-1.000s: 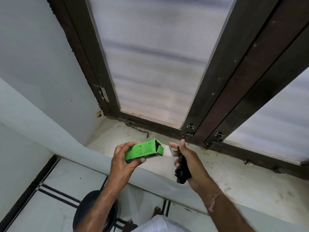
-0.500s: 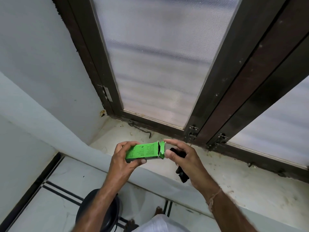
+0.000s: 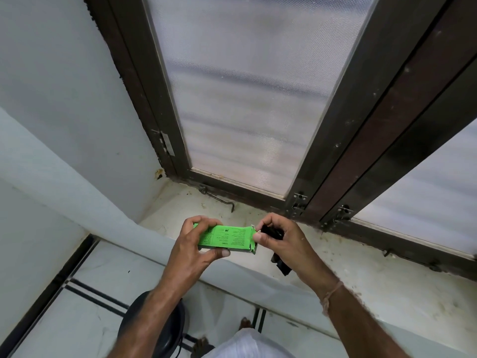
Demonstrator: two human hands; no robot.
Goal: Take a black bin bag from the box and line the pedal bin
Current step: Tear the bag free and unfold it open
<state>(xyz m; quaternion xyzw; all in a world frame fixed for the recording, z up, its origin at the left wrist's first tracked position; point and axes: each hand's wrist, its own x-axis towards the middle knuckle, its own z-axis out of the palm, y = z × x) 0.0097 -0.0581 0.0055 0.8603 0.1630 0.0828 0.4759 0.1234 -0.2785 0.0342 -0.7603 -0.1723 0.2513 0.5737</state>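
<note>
At frame centre, the left hand (image 3: 194, 246) gripped one green cardboard box (image 3: 225, 238); the right hand (image 3: 286, 244) clutched one rolled black bin bag (image 3: 279, 264). One round black bin (image 3: 165, 329) sat lower centre.

**One head camera, looking down**

A single wide-angle view from the person's head tilts forward and down, close over both hands at a sill (image 3: 361, 288), the window (image 3: 245, 99) rising ahead and the floor (image 3: 64, 319) below.
</note>
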